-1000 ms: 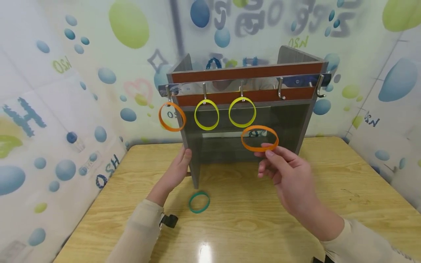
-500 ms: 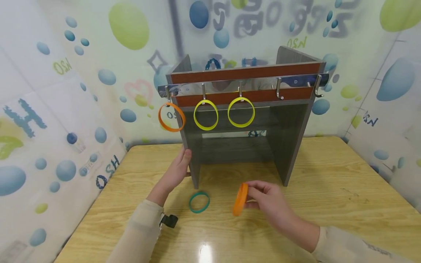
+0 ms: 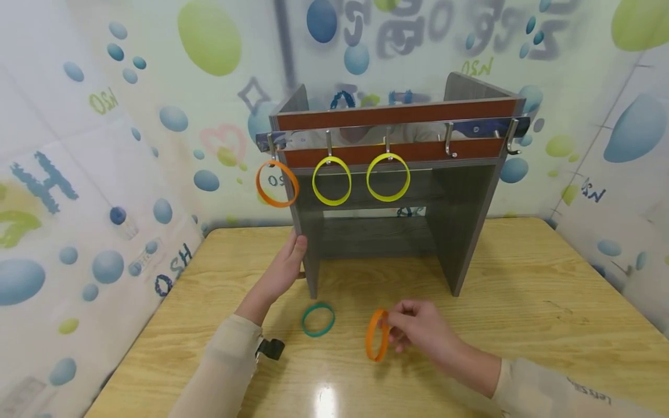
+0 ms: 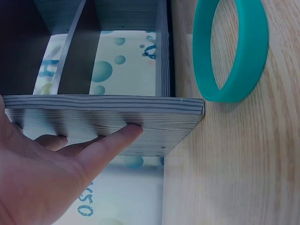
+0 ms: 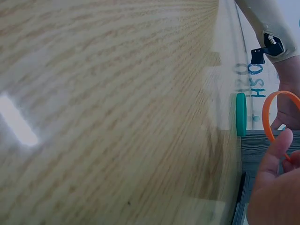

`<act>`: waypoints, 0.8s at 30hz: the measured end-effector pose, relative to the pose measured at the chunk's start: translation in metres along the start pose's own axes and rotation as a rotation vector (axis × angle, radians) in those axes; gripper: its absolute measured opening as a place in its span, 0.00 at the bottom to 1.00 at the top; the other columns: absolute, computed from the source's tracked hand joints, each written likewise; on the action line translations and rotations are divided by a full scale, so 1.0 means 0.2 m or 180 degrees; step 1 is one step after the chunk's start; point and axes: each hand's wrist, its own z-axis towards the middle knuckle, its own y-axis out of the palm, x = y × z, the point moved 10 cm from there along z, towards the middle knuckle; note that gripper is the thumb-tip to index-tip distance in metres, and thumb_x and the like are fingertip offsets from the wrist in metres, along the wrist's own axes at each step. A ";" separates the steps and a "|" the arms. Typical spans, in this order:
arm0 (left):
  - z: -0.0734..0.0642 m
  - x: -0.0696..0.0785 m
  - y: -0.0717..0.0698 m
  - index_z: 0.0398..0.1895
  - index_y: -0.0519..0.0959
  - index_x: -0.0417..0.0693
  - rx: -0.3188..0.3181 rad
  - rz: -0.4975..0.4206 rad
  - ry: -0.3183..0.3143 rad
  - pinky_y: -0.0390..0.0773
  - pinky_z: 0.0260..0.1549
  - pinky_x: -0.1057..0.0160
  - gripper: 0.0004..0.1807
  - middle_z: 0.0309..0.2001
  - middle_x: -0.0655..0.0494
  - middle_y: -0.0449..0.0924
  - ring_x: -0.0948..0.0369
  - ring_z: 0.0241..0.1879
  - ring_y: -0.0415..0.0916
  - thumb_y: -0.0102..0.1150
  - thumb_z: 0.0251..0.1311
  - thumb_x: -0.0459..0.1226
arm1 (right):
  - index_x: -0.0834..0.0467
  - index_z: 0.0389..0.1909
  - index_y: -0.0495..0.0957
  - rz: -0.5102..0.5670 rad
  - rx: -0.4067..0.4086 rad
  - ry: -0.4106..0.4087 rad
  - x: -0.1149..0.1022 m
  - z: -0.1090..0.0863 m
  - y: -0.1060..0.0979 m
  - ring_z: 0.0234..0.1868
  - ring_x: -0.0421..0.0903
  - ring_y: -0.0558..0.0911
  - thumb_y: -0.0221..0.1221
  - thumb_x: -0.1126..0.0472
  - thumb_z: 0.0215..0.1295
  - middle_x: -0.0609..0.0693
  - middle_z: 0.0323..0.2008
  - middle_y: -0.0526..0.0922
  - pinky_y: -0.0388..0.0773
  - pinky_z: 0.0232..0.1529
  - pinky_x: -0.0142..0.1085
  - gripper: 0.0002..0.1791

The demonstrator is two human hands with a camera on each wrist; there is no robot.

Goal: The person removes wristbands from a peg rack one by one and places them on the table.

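My right hand (image 3: 418, 328) pinches an orange rubber wristband (image 3: 370, 337) above the wooden table, to the right of a teal wristband (image 3: 315, 334) on the tabletop. My left hand (image 3: 279, 270) presses against the outer side of a grey wooden shelf unit (image 3: 310, 249); in the left wrist view its thumb (image 4: 112, 145) lies straight along that panel. Another orange wristband (image 3: 277, 204) hangs from the leftmost hook of the metal hook rail (image 3: 418, 132). Two yellow wristbands, one (image 3: 331, 202) on the second hook and one (image 3: 389, 198) on the third, hang beside it.
Two hooks at the right end of the rail, such as the far one (image 3: 512, 136), carry no band. The light wooden table (image 3: 549, 348) spreads around the shelf unit. Printed cloth walls (image 3: 130, 174) enclose the back and sides.
My right hand has come down from in front of the shelf to near the tabletop, with the orange wristband turned on edge. The left hand stays against the side panel.
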 end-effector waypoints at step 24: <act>0.00 0.01 0.01 0.88 0.38 0.74 -0.0006 -0.0002 -0.0020 0.80 0.58 0.26 0.33 0.84 0.40 0.52 0.33 0.76 0.65 0.23 0.84 0.60 | 0.78 0.58 0.76 0.0292 -0.0230 0.0033 0.04 0.21 0.10 0.30 0.41 0.88 0.63 0.68 0.73 0.53 0.31 0.87 0.91 0.38 0.34 0.20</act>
